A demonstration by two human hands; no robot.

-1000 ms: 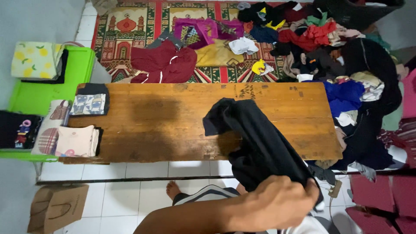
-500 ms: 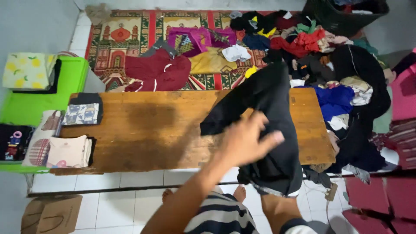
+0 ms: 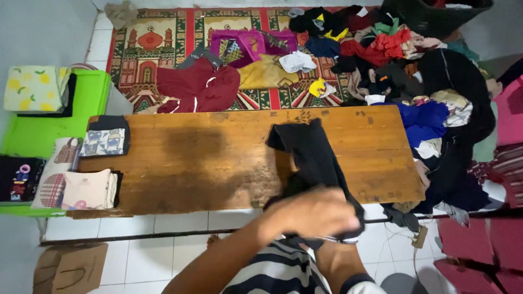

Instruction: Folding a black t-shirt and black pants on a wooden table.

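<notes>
**Black garment held over the near edge of a wooden table**

The left hand (image 3: 308,213) lies across the near end of a black garment (image 3: 313,155), fingers together and curled down over the cloth, knuckles up. The right hand is hidden under the cloth and the left hand; only its forearm (image 3: 340,267) shows, rising from the near edge, so its fingers cannot be told. A striped sleeve (image 3: 280,269) sits just near of the left wrist.

The garment runs as a long band from the hands, over the near edge of the table (image 3: 207,158), to its far end, which lies flat on the wood right of the table's middle. Its near end bunches under the left hand and hangs just past the table's edge.

At the left end of the table sit folded clothes: a dark piece with a pale patterned one (image 3: 106,141) on top at the far corner, and a cream stack (image 3: 90,189) at the near corner, with another folded printed piece (image 3: 57,171) just left of it. Left of the table is a green stand (image 3: 90,95) bearing a yellow-patterned folded cloth (image 3: 32,89).

Beyond the table's far side lies a patterned rug (image 3: 158,38) with a maroon garment (image 3: 199,84) and a yellow cloth (image 3: 267,73) on it. A big heap of loose clothes (image 3: 430,92) fills the far right and runs down past the table's right end. A brown paper bag (image 3: 68,268) lies on the white tiles at the near left.
</notes>
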